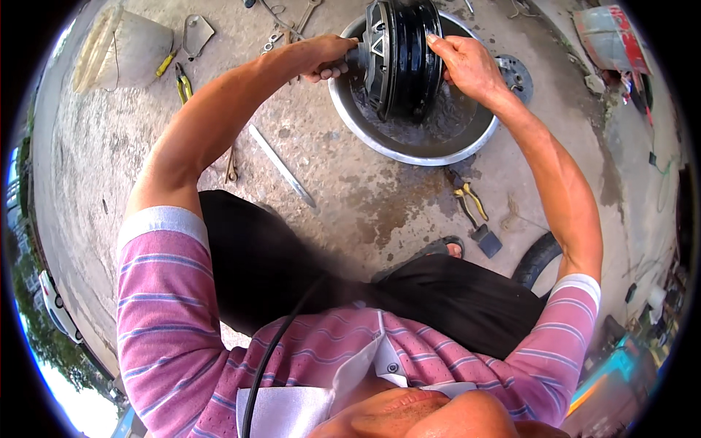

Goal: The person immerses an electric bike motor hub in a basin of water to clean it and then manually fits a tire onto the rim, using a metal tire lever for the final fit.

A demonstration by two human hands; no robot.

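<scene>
A black hub motor wheel (409,66) without a tyre is held on its side edge over a metal basin (409,157), its lower part inside. Dark, rippled water (456,124) shows in the basin around it. My left hand (328,57) is closed around the axle end at the wheel's left side; part of its grip is hidden. On the opposite side, my right hand (467,67) grips the rim, thumb on top and fingers curled against it. A round metal cover plate (515,79) with holes lies just right of the basin.
Yellow-handled pliers (469,201) and a flat scraper (485,239) lie below the basin. A long metal bar (281,166) rests at centre left, with more pliers (183,84) beyond. A dirty white bucket (135,51) stands far left, a red-and-grey one (612,38) far right. A tyre (535,264) lies near my right knee.
</scene>
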